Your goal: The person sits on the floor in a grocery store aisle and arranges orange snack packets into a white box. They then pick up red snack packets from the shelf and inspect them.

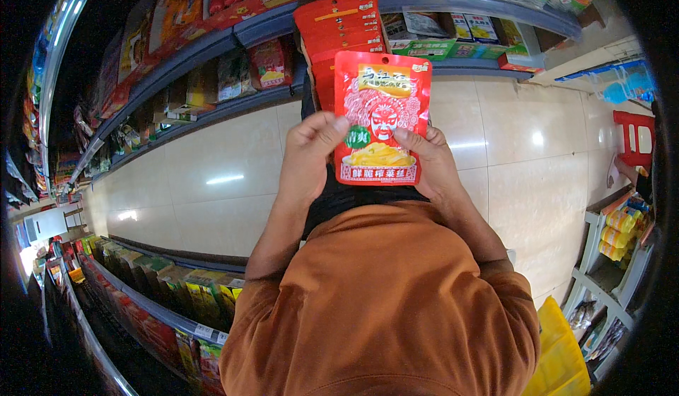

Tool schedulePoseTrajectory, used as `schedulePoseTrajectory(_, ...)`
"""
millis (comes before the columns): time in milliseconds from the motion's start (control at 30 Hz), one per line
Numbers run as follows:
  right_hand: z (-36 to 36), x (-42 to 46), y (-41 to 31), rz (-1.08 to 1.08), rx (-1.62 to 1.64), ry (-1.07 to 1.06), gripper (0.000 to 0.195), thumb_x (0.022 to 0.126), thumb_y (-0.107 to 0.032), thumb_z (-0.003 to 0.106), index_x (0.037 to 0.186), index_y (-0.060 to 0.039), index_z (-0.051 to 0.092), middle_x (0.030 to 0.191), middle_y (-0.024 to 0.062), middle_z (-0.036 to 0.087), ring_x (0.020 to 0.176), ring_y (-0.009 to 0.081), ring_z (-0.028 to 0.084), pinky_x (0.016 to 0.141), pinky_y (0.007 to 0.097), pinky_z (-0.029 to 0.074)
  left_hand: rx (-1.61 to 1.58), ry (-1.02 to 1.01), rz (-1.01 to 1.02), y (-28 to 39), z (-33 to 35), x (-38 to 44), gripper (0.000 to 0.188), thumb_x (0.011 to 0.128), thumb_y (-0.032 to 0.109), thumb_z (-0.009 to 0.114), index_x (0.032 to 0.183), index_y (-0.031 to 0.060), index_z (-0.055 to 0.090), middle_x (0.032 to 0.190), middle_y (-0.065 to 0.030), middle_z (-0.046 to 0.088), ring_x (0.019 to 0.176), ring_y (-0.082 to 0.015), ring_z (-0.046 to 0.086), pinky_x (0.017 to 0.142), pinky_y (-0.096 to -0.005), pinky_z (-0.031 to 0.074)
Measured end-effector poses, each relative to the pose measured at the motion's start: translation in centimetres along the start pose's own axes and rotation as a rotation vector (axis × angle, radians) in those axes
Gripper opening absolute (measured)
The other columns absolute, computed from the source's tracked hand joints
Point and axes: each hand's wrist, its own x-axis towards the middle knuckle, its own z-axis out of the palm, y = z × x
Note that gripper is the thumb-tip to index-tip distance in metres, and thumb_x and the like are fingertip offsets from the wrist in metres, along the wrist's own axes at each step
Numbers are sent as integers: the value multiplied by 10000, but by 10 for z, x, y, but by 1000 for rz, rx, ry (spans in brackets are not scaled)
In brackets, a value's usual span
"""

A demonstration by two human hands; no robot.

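A red foil food pouch [379, 154] faces up in front of my body, its front showing a painted opera mask, a heap of yellow shredded vegetable and printed writing. My left hand [310, 146] pinches the pouch's left edge, thumb on top. From the right side my right hand [432, 154] grips it too, with the thumb resting on the front and the fingers hidden behind. Just beyond the pouch stands a carton [345, 30] packed with a row of matching red pouches; the held pouch covers part of it.
Shelves with a blue-grey edge [212, 51] curve along the far side, holding boxed and bagged goods. Behind me on the left runs another shelf of cartons [159, 274]. Tiled floor [223, 168] lies between. A red plastic stool [634, 139] and a yellow plastic item [559, 353] are at the right.
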Motion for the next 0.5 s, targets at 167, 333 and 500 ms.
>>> schedulePoseTrajectory(167, 3, 2, 3, -54, 34, 25, 147, 802, -90, 600, 925, -10, 605, 903, 109, 632, 794, 168, 619, 710, 307, 520, 119, 13, -87, -10, 1, -16, 183, 790, 101, 620, 935, -12, 606, 809, -38, 622, 624, -47, 541, 512, -170, 423)
schedulePoseTrajectory(333, 0, 4, 6, -72, -2, 44, 150, 818, -108, 581, 926, -6, 598, 896, 105, 633, 772, 158, 620, 694, 300, 521, 176, 16, -51, -9, 2, -15, 160, 790, 85, 612, 923, -5, 612, 776, -40, 624, 582, -33, 521, 465, -159, 389)
schedulePoseTrajectory(500, -3, 5, 6, -53, 46, 51, 140, 833, -137, 560, 899, -25, 612, 925, 105, 630, 810, 174, 623, 717, 317, 526, 158, -3, -83, -5, 5, -15, 162, 798, 66, 596, 926, -32, 603, 817, -72, 629, 660, -68, 573, 559, -183, 462)
